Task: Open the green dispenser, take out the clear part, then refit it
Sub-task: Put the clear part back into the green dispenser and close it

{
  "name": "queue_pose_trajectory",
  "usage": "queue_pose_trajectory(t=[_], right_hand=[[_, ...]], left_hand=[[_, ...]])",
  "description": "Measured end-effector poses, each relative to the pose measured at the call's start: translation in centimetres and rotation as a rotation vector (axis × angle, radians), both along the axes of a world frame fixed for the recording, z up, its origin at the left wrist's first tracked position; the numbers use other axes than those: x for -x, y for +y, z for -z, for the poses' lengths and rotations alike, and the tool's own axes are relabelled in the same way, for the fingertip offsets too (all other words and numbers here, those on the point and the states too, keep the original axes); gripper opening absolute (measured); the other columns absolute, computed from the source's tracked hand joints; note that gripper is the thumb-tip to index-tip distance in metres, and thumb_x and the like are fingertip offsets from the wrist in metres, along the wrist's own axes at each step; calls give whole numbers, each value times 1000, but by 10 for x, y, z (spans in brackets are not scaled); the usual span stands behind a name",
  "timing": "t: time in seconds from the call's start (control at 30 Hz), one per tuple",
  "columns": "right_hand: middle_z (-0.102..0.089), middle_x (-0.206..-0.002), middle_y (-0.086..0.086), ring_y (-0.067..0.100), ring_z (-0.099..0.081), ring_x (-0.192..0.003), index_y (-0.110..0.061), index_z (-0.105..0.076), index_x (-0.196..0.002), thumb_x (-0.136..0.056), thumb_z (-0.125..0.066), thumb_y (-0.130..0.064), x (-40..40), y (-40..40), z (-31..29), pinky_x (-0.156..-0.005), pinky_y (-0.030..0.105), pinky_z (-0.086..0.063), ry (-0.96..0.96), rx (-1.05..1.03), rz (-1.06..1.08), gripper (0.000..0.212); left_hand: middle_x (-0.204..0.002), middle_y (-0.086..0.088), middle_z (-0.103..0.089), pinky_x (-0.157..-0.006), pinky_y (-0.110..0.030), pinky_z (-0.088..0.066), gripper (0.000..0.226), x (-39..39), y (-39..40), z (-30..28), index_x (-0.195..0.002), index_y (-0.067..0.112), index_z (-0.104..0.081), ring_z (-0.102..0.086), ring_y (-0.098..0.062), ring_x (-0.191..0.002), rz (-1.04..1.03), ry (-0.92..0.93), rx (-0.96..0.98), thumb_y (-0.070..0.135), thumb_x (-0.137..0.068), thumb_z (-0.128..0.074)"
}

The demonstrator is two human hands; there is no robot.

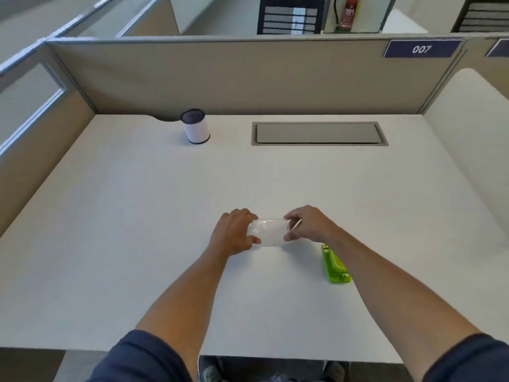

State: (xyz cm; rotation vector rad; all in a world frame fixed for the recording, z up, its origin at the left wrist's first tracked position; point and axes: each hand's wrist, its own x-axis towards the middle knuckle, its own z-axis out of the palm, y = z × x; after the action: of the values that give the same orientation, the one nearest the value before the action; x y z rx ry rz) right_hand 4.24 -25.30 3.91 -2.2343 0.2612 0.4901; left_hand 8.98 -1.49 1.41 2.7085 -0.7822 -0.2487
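We pinch the clear part [271, 232] by its short ends, left hand [234, 234] and right hand [309, 226] fingers clamped on it. It looks light, stiff, slick; the green dispenser [334, 264] lies just beside our right wrist.

My white desk [137, 244] carries a white cylindrical pot with a dark rim [195, 127] near the back, left of a grey cable hatch [319, 133]. On the beige partition [220, 75] I see a blue "007" plate [421, 49]. Beyond stand a mesh chair [290, 16] and a red fire extinguisher [348, 12].
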Motion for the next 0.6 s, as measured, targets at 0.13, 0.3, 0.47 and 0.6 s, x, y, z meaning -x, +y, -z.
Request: queue_pose_trajectory(t=[0.13,0.3,0.47,0.6], right_hand=[[-73,-85,5,24,-69,-80,-2,-70,-117,-64,-94,-10,16,9,3,-85,38,-56,3,105,-97,59],[-73,-92,13,32,-70,-87,0,-72,-95,-63,-91,-17,28,16,7,-80,45,-57,-17,242,-177,41],[-59,-89,1,21,-58,-80,-19,-56,-68,-68,-87,-23,32,20,10,-73,37,-51,-31,368,-259,31],[-53,-93,0,22,-57,-87,-28,-44,-61,-72,-86,-24,34,22,12,-79,39,-53,-19,385,-283,45]], left_hand=[[-119,8,-66,-94,-36,-44,61,17,0,1,-126,24,-65,-57,-17,-112,3,32,-26,48,-72,-82],[-119,8,-65,-94,-36,-43,66,30,-1,3,-126,23,-66,-57,-18,-112,3,51,-41,50,-68,-84],[-115,6,-61,-92,-36,-45,67,35,-1,7,-124,25,-68,-56,-19,-110,-26,94,-5,51,-65,-86],[-117,5,-58,-92,-36,-48,80,36,1,7,-128,27,-66,-54,-17,-111,-46,145,29,53,-57,-90]])
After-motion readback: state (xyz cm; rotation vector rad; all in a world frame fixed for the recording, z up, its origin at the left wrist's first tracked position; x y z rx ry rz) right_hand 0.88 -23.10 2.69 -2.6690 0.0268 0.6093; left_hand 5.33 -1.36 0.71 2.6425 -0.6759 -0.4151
